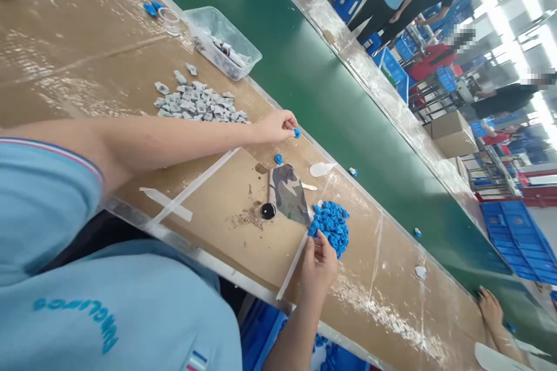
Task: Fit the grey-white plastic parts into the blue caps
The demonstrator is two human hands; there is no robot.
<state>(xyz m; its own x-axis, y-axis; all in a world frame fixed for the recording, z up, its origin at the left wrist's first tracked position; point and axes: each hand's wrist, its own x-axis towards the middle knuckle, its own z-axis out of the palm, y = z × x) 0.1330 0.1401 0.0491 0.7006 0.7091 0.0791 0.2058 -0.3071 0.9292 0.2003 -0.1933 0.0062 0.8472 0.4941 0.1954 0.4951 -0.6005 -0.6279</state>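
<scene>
My left hand [278, 126] reaches over the table's far edge beside the belt, its fingers pinched on a small blue piece [297, 133]. My right hand [319, 258] is at the near side of a heap of small blue pieces [333, 226], fingertips closed on a blue piece [311, 231] at the heap's edge. Between the hands lie a camouflage-patterned flat item [288, 194] and a small round pot of black stuff [268, 211]. One loose blue piece [278, 159] sits just below my left hand. A pile of small grey pieces [202, 103] lies beyond my left forearm.
A green conveyor belt [304, 69] runs along the table's far side, carrying a few small pieces. A clear plastic tub [226, 40] stands by its edge, near a tape roll [169, 16]. Another person's hand [491, 307] rests at lower right. Blue crates [520, 237] stand beyond the belt.
</scene>
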